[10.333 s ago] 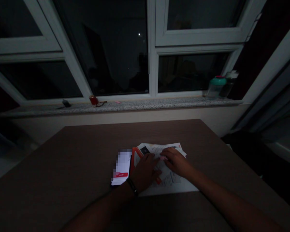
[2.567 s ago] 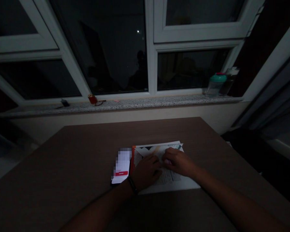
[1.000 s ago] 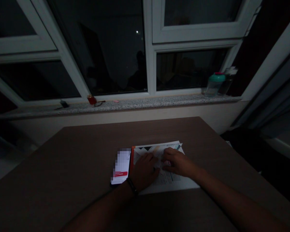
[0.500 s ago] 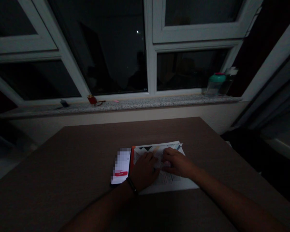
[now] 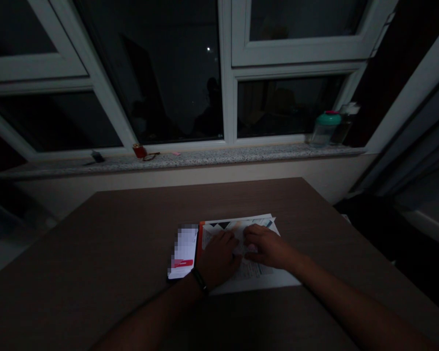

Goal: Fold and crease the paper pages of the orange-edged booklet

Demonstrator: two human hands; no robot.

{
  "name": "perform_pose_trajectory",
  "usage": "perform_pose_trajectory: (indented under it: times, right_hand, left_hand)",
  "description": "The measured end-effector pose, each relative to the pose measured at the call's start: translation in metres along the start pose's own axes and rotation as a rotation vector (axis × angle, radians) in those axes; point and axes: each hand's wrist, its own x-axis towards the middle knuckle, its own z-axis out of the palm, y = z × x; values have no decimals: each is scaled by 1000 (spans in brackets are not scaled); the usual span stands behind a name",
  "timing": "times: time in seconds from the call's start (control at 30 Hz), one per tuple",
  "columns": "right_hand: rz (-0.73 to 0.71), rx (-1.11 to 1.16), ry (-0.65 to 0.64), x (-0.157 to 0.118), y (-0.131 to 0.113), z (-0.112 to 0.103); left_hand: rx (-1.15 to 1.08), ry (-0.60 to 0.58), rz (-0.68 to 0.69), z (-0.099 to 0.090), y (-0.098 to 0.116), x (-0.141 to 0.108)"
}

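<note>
A small stack of printed sheets [image 5: 258, 282] lies on the brown table, with an orange-red strip along its left side. My left hand [image 5: 219, 258], wearing a dark wristband [image 5: 199, 281], rests flat on the sheets with its fingers stretched forward. Facing it from the right, my right hand [image 5: 269, 247] touches the same pages, fingers bent and thumb apart. A small pinkish patch shows between thumb and fingers; whether it is print or an object I cannot tell. Left of the papers lies a phone [image 5: 186, 251] with a lit screen, partly pixelated.
Behind the table [image 5: 139, 209] runs a speckled stone windowsill [image 5: 212, 156]. On it stand a clear bottle with a green lid [image 5: 325, 129], another bottle [image 5: 346, 124], a small red container [image 5: 139, 150] and a small dark bottle [image 5: 97, 156]. The room is dim.
My right hand has shifted very slightly to the left over the sheets. The left hand, papers and phone stay practically in place.
</note>
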Motion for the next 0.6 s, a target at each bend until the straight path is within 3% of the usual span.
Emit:
perform_pose_trajectory:
  times: [0.6]
  right_hand:
    - [-24, -9, -51, 0, -11, -5]
  left_hand:
    - [44, -66, 20, -7, 4, 2]
